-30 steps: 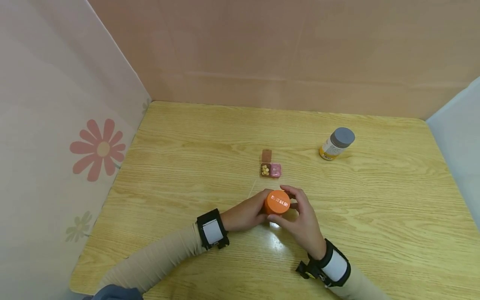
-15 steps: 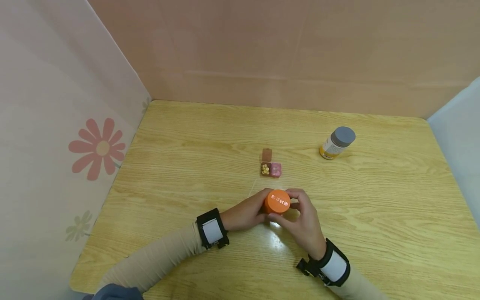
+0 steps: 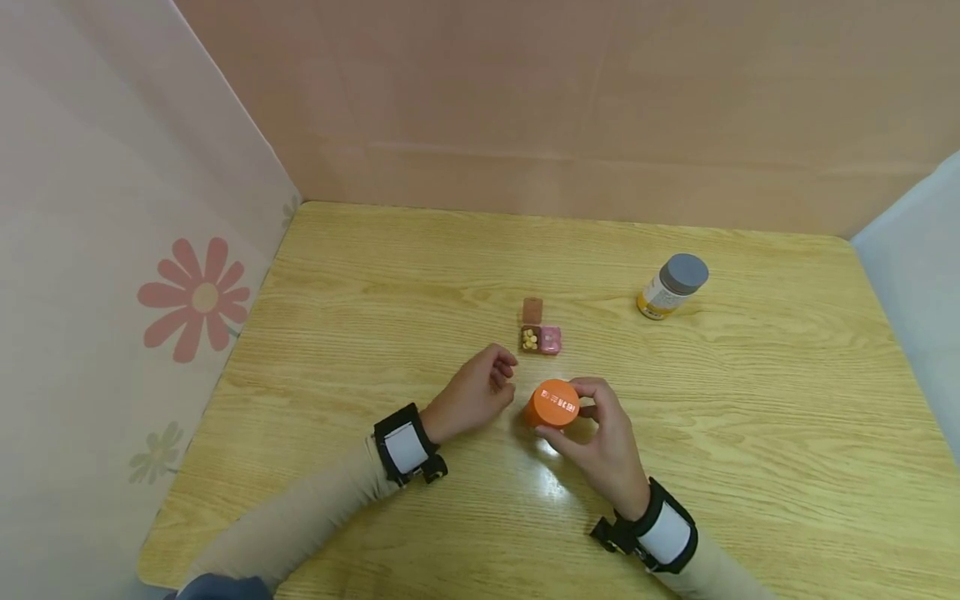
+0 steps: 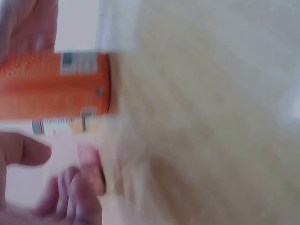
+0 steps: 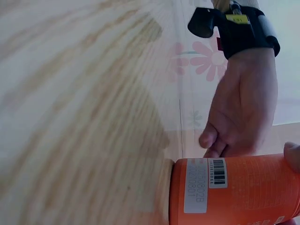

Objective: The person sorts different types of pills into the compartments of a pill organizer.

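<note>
An orange bottle [image 3: 553, 405] with an orange lid stands upright on the table, its printed label and barcode facing the right wrist camera. My right hand [image 3: 603, 437] grips it from the right, thumb on the near side and fingers on the far side. Left of the bottle, apart from it, my left hand [image 3: 472, 396] is in the air or just over the table with loosely curled fingers, holding nothing. Beyond the hands lies a small pill box: its brown compartment [image 3: 530, 338] is open and holds several yellowish tablets, while the pink compartment [image 3: 551, 340] is closed.
A white and yellow bottle with a grey lid [image 3: 673, 286] stands at the back right of the wooden table [image 3: 390, 275]. A pinkish wall covering [image 3: 562, 108] rises behind, and a flower-patterned sheet [image 3: 112, 250] hangs on the left.
My left hand has let go of the orange bottle and moved off to the left. The right hand keeps its grip and the bottle has hardly moved.
</note>
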{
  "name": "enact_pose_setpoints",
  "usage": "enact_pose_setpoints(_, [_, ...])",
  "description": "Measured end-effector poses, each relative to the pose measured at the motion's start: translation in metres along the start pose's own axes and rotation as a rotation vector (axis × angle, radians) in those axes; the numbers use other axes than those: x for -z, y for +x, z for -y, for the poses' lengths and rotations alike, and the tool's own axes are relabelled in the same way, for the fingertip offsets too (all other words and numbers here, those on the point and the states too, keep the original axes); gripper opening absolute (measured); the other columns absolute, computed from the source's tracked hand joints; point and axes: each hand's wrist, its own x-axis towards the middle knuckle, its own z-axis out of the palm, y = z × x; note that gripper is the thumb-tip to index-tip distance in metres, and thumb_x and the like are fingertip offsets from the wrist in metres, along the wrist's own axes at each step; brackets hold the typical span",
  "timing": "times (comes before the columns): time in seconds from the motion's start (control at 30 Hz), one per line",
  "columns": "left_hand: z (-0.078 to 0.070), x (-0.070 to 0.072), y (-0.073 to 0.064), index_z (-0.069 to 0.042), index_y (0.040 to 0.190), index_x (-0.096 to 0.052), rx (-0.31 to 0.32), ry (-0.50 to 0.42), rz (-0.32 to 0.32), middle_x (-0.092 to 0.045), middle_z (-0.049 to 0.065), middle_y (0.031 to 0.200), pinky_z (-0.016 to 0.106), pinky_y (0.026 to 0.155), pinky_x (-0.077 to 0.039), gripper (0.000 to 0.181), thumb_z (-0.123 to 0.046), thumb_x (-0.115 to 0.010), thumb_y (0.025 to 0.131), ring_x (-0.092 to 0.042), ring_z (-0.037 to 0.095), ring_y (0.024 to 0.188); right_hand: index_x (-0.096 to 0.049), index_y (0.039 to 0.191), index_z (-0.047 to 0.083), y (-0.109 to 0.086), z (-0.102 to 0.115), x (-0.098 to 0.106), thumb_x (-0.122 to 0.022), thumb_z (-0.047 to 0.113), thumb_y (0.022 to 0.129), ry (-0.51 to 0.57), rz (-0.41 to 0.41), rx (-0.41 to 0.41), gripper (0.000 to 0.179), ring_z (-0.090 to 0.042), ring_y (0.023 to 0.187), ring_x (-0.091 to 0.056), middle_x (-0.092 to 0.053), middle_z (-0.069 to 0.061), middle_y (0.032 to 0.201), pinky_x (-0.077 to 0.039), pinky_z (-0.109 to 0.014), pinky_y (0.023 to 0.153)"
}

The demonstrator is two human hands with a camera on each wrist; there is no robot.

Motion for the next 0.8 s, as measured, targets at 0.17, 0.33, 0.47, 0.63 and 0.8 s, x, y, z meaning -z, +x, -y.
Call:
enact_pose_setpoints(0.17, [0.005,0.012,0.021,0.003,0.135,-0.049,0.093,-0.010,-0.149,-0.058,0.014,0.111,0.032,0.081,-0.053,0.051,-0.008,-0.075,0.092,-0.059,0.021,0.092,-0.058,0.116,0.000,0.000,0.000,-0.001,-0.092,-0.003,0.069,0.020,-0.010,0.013,0.058,-0.006,0.109,-0.056,-0.063,-0.006,0.117,-0.052,-0.020,0.082])
enact_pose_setpoints(0.33, [0.005,0.015,0.043,0.001,0.145,-0.045,0.174,0.007,-0.095,-0.060,0.013,0.118,0.034,0.085,-0.055,0.068,-0.015,-0.081,0.089,-0.062,0.022,0.096,-0.058,0.116,0.000,-0.001,-0.003,-0.002,-0.093,-0.003,0.067,0.020,-0.012,0.029,0.060,-0.007,0.108,-0.056,-0.064,-0.006,0.116,-0.052,-0.020,0.082])
enact_pose_setpoints(0.47, [0.001,0.014,0.056,0.001,0.144,-0.049,0.212,0.002,-0.048,-0.061,0.013,0.118,0.033,0.085,-0.055,0.068,-0.016,-0.082,0.088,-0.063,0.022,0.098,-0.058,0.117,0.000,-0.001,-0.003,-0.003,-0.093,-0.003,0.066,0.007,-0.014,0.028,0.062,-0.007,0.109,-0.055,-0.063,-0.007,0.117,-0.052,-0.021,0.083])
enact_pose_setpoints(0.63, [0.005,0.013,0.063,0.002,0.137,-0.056,0.218,-0.009,-0.042,-0.063,0.014,0.114,0.030,0.085,-0.056,0.056,-0.014,-0.080,0.089,-0.064,0.023,0.099,-0.058,0.117,0.001,-0.001,-0.001,-0.002,-0.093,-0.001,0.069,0.013,-0.005,0.009,0.059,-0.007,0.110,-0.055,-0.063,-0.006,0.118,-0.052,-0.022,0.083])
enact_pose_setpoints(0.8, [0.008,0.011,0.065,0.001,0.130,-0.063,0.200,-0.021,-0.039,-0.064,0.013,0.111,0.030,0.085,-0.055,0.044,-0.011,-0.078,0.090,-0.064,0.023,0.099,-0.057,0.119,0.001,-0.001,-0.001,0.001,-0.092,0.000,0.070,-0.014,0.007,-0.002,0.059,-0.009,0.109,-0.056,-0.063,-0.006,0.118,-0.053,-0.024,0.082])
